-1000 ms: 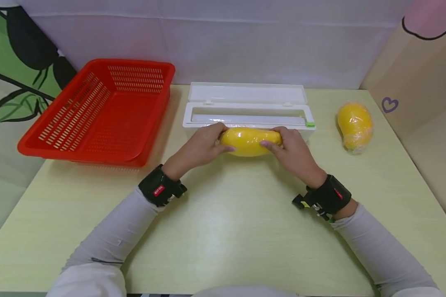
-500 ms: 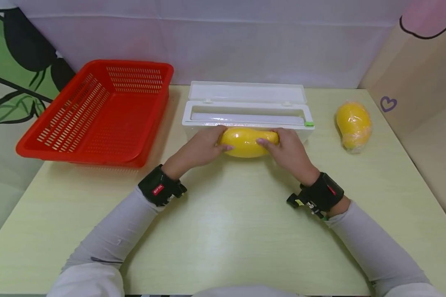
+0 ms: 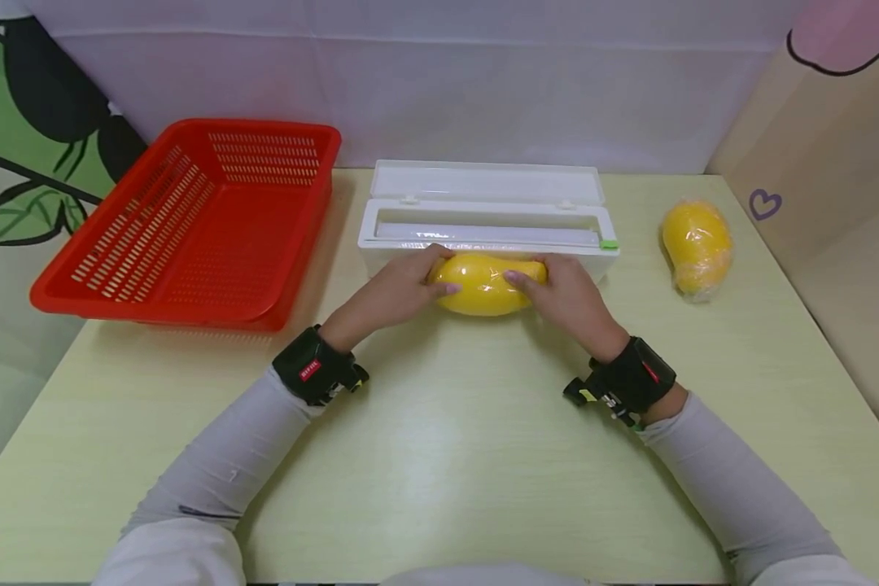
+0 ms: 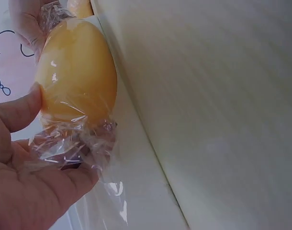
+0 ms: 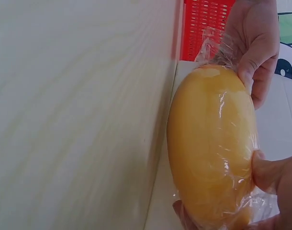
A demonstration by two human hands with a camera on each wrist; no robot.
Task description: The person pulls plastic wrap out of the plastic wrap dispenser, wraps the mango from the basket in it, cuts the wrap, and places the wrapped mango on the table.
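Observation:
Both hands hold a smooth yellow pear-shaped fruit in front of the white cling film dispenser. My left hand grips its left end, thumb on the near side. At the narrower right end, my right hand grips with its thumb laid over the top. Clear cling film bunches at the left fingers in the left wrist view, and a strip trails down toward the dispenser. In the right wrist view, film covers the fruit tightly with creases near the thumb. The fingers behind the fruit are mostly hidden.
The dispenser's lid stands raised, with a film roll inside and a green slider at its right end. A red slotted basket sits at the left. Another film-wrapped yellow fruit lies at the right.
Both hands and the fruit have shifted slightly left and a little toward the body. The right forearm has drawn in slightly. Both hands keep their grip.

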